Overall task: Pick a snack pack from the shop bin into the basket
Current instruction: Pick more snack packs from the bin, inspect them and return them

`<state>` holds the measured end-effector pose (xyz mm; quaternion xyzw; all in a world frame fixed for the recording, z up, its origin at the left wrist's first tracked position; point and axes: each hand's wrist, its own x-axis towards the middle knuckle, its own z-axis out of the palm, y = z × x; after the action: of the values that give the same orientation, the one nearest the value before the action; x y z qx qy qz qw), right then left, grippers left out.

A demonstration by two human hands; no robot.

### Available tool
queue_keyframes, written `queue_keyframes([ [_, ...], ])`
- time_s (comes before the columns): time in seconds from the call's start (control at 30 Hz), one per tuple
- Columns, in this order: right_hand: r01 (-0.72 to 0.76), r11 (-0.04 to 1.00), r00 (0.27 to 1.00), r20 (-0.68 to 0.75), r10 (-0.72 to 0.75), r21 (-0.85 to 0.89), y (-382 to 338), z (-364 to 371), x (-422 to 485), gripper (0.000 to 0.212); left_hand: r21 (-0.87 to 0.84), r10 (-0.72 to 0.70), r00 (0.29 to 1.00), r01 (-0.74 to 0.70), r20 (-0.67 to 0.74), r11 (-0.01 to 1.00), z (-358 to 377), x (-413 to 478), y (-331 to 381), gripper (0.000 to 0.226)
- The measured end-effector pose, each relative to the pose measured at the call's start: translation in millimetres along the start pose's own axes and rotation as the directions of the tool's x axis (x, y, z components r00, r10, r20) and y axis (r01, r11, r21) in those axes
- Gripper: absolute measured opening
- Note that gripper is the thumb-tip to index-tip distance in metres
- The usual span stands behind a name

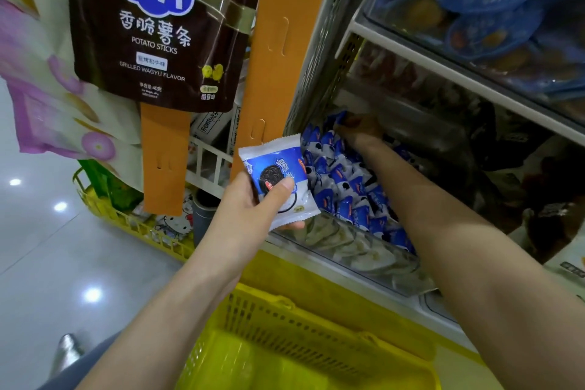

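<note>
The left hand [253,209] grips one pack [278,180], thumb curled across its front and fingers behind it. The pack is blue and white with a dark round biscuit printed on it. It is tilted and held in the air just beside the left front corner of the bin [364,266], clear of the heap inside.

The bin has a clear front wall and holds a heap [348,187] of the same blue packs. The right arm runs over the heap to the back of the bin. There the right hand [357,130] lies in shadow among the packs, its fingers against one of them. I cannot tell whether it is gripping or only touching.

The yellow basket [285,323] sits below and in front of the bin, near the person. Its slotted wall faces the camera. The held pack is well above it and not in it.

A brown bag [158,35] marked POTATO STICKS hangs at upper left, beside an orange strip [278,41]. A white shelf [443,63] above the bin carries blurred blue wrappers [493,9]. Glossy floor [47,247] shows at left.
</note>
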<state>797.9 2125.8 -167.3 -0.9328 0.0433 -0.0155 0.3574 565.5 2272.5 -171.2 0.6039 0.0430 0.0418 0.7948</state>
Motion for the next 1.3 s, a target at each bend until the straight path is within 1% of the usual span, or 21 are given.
queue_keyframes([
  [0.07, 0.009, 0.999, 1.000, 0.014, -0.008, -0.040, -0.3, -2.0, 1.4, 0.030, 0.009, -0.002, 1.000, 0.002, 0.000, 1.000, 0.4, 0.8, -1.3, 0.023],
  [0.13, 0.047, 0.994, 0.999, 0.025, -0.045, -0.095, -1.8, -3.2, 1.8, 0.030, 0.015, -0.002, 1.000, 0.002, 0.004, 1.000, 1.0, 1.0, -1.6, 0.023],
  [0.23, 0.074, 0.985, 0.995, 0.085, -0.061, -0.158, -2.8, -5.1, 4.6, 0.031, 0.006, 0.014, 1.000, -0.014, 0.006, 1.000, 1.7, 0.9, -0.3, 0.025],
  [0.33, 0.059, 0.987, 0.980, 0.198, -0.029, -0.147, -2.9, -14.6, 5.7, 0.028, 0.012, 0.021, 1.000, -0.021, 0.010, 1.000, 3.0, 0.7, 0.8, 0.025],
  [0.4, 0.090, 0.985, 0.972, 0.229, -0.055, -0.147, -2.9, -21.2, 5.2, 0.027, 0.011, 0.022, 1.000, -0.022, 0.009, 1.000, 3.8, 0.6, 1.0, 0.024],
  [0.47, 0.159, 0.964, 0.972, 0.203, -0.115, -0.214, -4.9, -25.0, -1.5, 0.031, 0.006, 0.021, 1.000, -0.021, 0.004, 1.000, 4.7, 0.7, 1.4, 0.023],
  [0.53, 0.241, 0.934, 0.968, 0.132, -0.212, -0.264, -5.5, -25.9, -12.4, 0.029, -0.005, 0.017, 1.000, -0.017, -0.007, 1.000, 5.4, 0.9, 1.3, 0.021],
  [0.6, 0.321, 0.918, 0.947, 0.067, -0.314, -0.233, -3.7, -27.6, -27.9, 0.022, -0.023, 0.017, 1.000, -0.017, -0.011, 1.000, 6.4, 0.9, 0.7, 0.018],
  [0.67, 0.408, 0.897, 0.913, 0.057, -0.405, -0.172, -0.8, -30.5, -46.8, 0.023, -0.053, 0.005, 1.000, -0.006, -0.023, 0.999, 7.2, 0.2, -0.2, 0.016],
  [0.73, 0.475, 0.868, 0.879, 0.135, -0.458, -0.143, 3.0, -31.1, -63.4, 0.028, -0.076, -0.011, 0.999, 0.008, -0.040, 0.997, 7.4, -0.1, -0.9, 0.016],
  [0.77, 0.492, 0.856, 0.864, 0.211, -0.458, -0.158, 5.3, -29.5, -69.7, 0.031, -0.078, -0.018, 0.999, 0.014, -0.049, 0.997, 7.3, -0.3, -1.2, 0.016],
  [0.83, 0.506, 0.835, 0.829, 0.391, -0.400, -0.216, 10.7, -24.8, -77.9, 0.038, -0.078, -0.028, 0.998, 0.024, -0.057, 0.997, 7.3, -0.6, -0.8, 0.015],
  [0.87, 0.511, 0.824, 0.810, 0.458, -0.365, -0.246, 13.1, -22.6, -80.7, 0.040, -0.073, -0.030, 0.998, 0.026, -0.055, 0.997, 7.6, -0.9, -0.7, 0.015],
  [0.9, 0.524, 0.808, 0.795, 0.496, -0.348, -0.272, 15.0, -21.4, -83.1, 0.040, -0.065, -0.032, 0.998, 0.028, -0.052, 0.997, 7.9, -1.4, -0.8, 0.014],
  [1.0, 0.567, 0.756, 0.778, 0.514, -0.360, -0.328, 15.2, -22.9, -87.7, 0.036, -0.030, -0.036, 0.998, 0.035, -0.043, 0.999, 8.6, -3.8, -0.1, 0.013],
  [1.1, 0.575, 0.736, 0.761, 0.565, -0.319, -0.357, 17.5, -27.2, -91.7, 0.037, -0.019, -0.051, 0.998, 0.050, -0.037, 0.999, 9.2, -5.1, 1.5, 0.013],
  [1.13, 0.578, 0.734, 0.759, 0.565, -0.322, -0.357, 18.2, -29.6, -95.4, 0.038, -0.017, -0.060, 0.998, 0.060, -0.032, 0.998, 9.3, -4.7, 1.7, 0.013],
  [1.17, 0.584, 0.737, 0.764, 0.537, -0.357, -0.340, 18.6, -31.8, -100.9, 0.038, -0.017, -0.076, 0.997, 0.076, -0.021, 0.997, 9.8, -4.4, 1.9, 0.013],
  [1.2, 0.585, 0.754, 0.778, 0.468, -0.418, -0.299, 18.0, -34.3, -107.8, 0.037, -0.020, -0.096, 0.995, 0.096, -0.004, 0.995, 10.5, -4.4, 1.8, 0.014],
  [1.27, 0.563, 0.816, 0.817, 0.236, -0.525, -0.134, 13.8, -38.0, -127.5, 0.031, -0.027, -0.127, 0.991, 0.128, 0.035, 0.991, 12.7, -4.6, -0.2, 0.016],
  [1.3, 0.531, 0.847, 0.839, 0.142, -0.525, -0.013, 10.7, -39.4, -138.6, 0.028, -0.012, -0.127, 0.991, 0.128, 0.050, 0.992, 14.4, -4.8, -2.1, 0.016],
])
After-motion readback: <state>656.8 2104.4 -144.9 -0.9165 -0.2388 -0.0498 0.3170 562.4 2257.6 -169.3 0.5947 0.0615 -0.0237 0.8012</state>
